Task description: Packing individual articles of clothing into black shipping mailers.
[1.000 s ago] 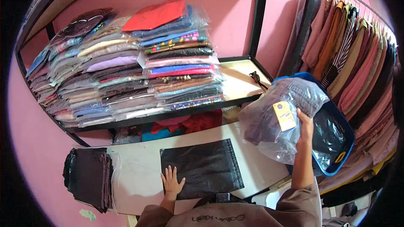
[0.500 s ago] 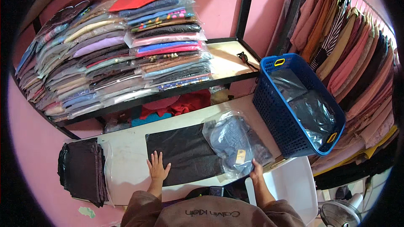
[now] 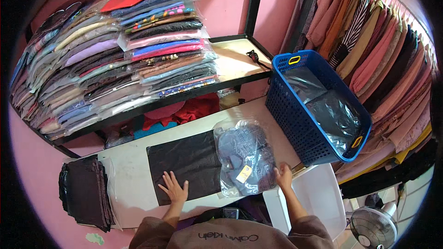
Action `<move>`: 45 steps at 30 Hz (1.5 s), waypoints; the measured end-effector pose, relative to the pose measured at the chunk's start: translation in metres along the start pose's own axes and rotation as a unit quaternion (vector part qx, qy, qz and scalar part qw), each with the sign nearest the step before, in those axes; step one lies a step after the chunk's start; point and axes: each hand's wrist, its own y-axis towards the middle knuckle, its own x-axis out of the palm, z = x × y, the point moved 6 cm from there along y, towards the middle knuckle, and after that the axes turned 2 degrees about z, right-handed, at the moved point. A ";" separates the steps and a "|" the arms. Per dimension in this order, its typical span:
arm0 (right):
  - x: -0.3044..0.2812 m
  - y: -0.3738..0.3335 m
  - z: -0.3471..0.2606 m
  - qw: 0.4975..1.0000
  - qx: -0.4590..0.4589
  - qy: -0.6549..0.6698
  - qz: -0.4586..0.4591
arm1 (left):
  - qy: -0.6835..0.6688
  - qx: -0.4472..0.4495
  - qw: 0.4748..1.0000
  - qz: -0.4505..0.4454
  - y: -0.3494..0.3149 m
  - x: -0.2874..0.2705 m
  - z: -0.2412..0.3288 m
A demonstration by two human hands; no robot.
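A flat black plastic mailing bag [image 3: 184, 159] lies on the white table. My left hand [image 3: 174, 188] rests on its near part, fingers spread and palm down. Against the bag's right end lies a folded blue-grey patterned garment in a clear plastic bag [image 3: 244, 150], with a yellowish tag [image 3: 243, 174] on its front. Whether its left edge is inside the black bag or only meets it, I cannot tell. My right hand [image 3: 284, 175] is at the clear bag's right edge, with curled fingers closed on that edge.
A stack of black bags [image 3: 85, 193] sits at the table's left end. The blue basket [image 3: 295, 129] at the right holds black packages. Behind are shelves with bagged clothes [image 3: 161, 46]. A clothes rack [image 3: 369, 41], a white tub [image 3: 318, 193] and a fan [image 3: 373, 228] stand at the right.
The clear-bagged garment has shifted left and now lies flatter and squarer beside the black bag. My right hand moved with its edge; my left hand stays spread on the black bag. The view shifted slightly.
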 end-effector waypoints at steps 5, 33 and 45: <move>0.078 -0.006 0.045 0.996 0.078 0.034 0.004 | 0.016 0.012 0.998 -0.054 -0.006 0.004 0.011; 0.074 -0.010 0.034 0.881 0.191 0.339 -0.269 | 0.031 0.001 0.997 -0.074 0.039 -0.014 -0.034; 0.070 0.123 0.056 0.965 0.048 0.184 -0.181 | 0.028 -0.044 0.993 -0.109 0.041 -0.007 -0.039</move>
